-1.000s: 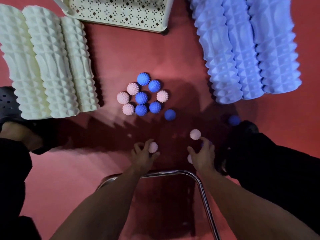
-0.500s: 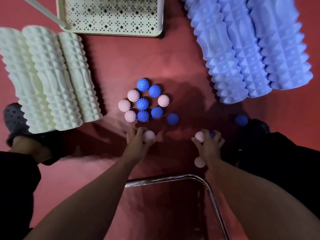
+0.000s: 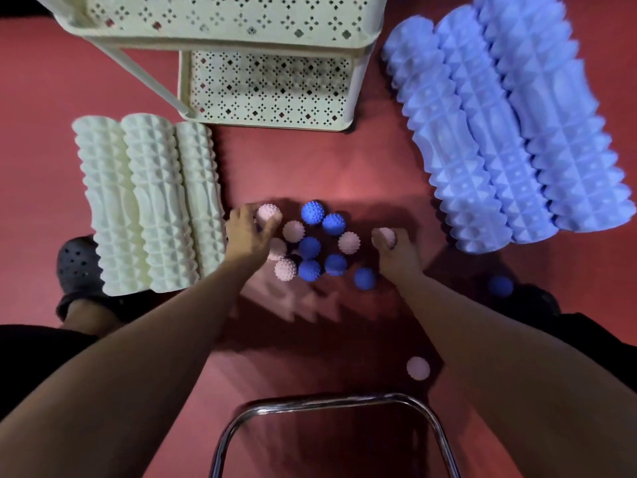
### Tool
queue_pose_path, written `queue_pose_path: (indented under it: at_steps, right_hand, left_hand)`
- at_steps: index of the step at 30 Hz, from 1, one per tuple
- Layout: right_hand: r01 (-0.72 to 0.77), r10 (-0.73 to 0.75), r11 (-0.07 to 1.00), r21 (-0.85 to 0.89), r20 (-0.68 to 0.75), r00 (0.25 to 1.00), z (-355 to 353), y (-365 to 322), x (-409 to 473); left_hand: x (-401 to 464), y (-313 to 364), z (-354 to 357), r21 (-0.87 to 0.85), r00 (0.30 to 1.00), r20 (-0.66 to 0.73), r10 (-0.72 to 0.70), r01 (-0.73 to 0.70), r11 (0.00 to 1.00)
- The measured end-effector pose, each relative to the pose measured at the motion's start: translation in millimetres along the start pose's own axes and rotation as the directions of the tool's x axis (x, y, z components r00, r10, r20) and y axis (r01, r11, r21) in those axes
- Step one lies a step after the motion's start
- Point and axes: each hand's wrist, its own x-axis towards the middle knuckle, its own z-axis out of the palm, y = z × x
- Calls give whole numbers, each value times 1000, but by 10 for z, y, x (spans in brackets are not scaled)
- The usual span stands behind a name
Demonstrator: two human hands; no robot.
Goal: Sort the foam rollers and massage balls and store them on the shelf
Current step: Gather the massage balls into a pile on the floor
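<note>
Pink and blue spiky massage balls (image 3: 310, 246) lie clustered on the red floor. My left hand (image 3: 246, 234) grips a pink ball (image 3: 269, 212) at the cluster's left edge. My right hand (image 3: 396, 251) grips another pink ball (image 3: 386, 236) at its right edge. One pink ball (image 3: 417, 368) lies alone nearer me, and a blue ball (image 3: 500, 286) sits far right. Three white foam rollers (image 3: 144, 205) lie side by side on the left, three blue foam rollers (image 3: 510, 132) on the right. The cream perforated shelf (image 3: 272, 84) stands at the top centre.
A chrome chair frame (image 3: 327, 405) curves across the bottom centre. A foot in a dark clog (image 3: 77, 267) stands beside the white rollers. A dark trouser leg (image 3: 586, 336) fills the right edge below the blue rollers.
Both hands moved forward from near the chair frame to the ball cluster, each carrying a pink ball. The view tilted up, bringing more of the shelf into sight.
</note>
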Motion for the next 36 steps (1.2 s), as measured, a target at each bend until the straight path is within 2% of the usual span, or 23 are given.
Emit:
queue_pose_path:
  at_steps: [3, 7, 12, 17, 21, 22, 24, 26, 28, 30, 32, 36]
  right_hand:
    - [-54, 55, 998, -9, 53, 997, 93, -198, 19]
    - [-118, 118, 993, -5, 118, 986, 232, -291, 76]
    - [-18, 14, 1000, 22, 161, 987, 89, -201, 79]
    - [130, -134, 991, 44, 93, 987, -163, 129, -87]
    - [109, -107, 994, 18, -80, 991, -499, 498, -322]
    - [87, -86, 996, 6, -127, 988, -586, 618, -379]
    - [40, -39, 999, 1, -228, 973, -757, 864, -458]
    - [-16, 6, 999, -32, -310, 951, -930, 1095, -476]
    - [-67, 45, 997, -49, -360, 932, -1102, 1259, -448]
    - [-134, 110, 990, -42, -365, 925, -1233, 1375, -392]
    - [-166, 141, 985, -52, -318, 938, -1291, 1477, -311]
    - [-147, 138, 989, -23, -227, 964, -1298, 1585, -146]
  left_hand:
    - [246, 104, -13, 96, 996, 69, 55, -61, 993]
    - [403, 226, 105, 126, 969, 246, 16, -48, 991]
    - [418, 268, 237, 132, 944, 329, -16, -29, 991]
    - [338, 271, 113, 130, 957, 282, 76, -116, 985]
    - [-25, 371, 118, 174, 960, 59, 275, -281, 944]
    - [-178, 400, 179, 165, 941, 33, 337, -338, 927]
    - [-529, 458, 381, 136, 889, 85, 450, -458, 878]
    - [-915, 509, 677, 67, 816, 240, 525, -554, 830]
    - [-1286, 575, 986, -23, 711, 456, 535, -592, 806]
    - [-1561, 605, 1319, -57, 617, 660, 430, -529, 847]
    - [-1726, 626, 1637, -39, 542, 788, 292, -428, 903]
    - [-1867, 643, 2061, 37, 451, 880, 149, -378, 925]
